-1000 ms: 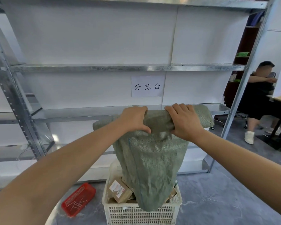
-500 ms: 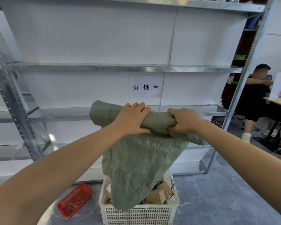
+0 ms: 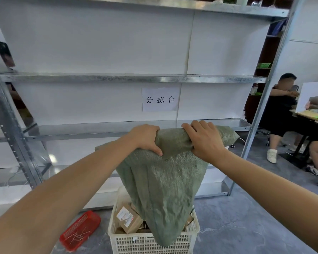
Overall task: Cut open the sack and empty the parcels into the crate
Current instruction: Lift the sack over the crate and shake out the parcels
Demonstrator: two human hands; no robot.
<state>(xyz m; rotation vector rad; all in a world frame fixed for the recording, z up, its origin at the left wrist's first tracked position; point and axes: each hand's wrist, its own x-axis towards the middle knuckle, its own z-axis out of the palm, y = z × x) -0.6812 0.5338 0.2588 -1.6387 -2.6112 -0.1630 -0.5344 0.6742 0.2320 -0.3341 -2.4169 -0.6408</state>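
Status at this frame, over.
Gripping the sack up top: left hand, right hand. It hangs over the crate, parcels inside. Nothing in the way.

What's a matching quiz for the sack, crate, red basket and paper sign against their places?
Things: 1 green woven sack; 2 white plastic crate; 3 red basket; 4 paper sign.
Places: A on the shelving's back panel; B on the floor, left of the crate; C gripped by left hand and right hand; D beneath the sack, holding parcels.
Pairs: 1-C, 2-D, 3-B, 4-A.
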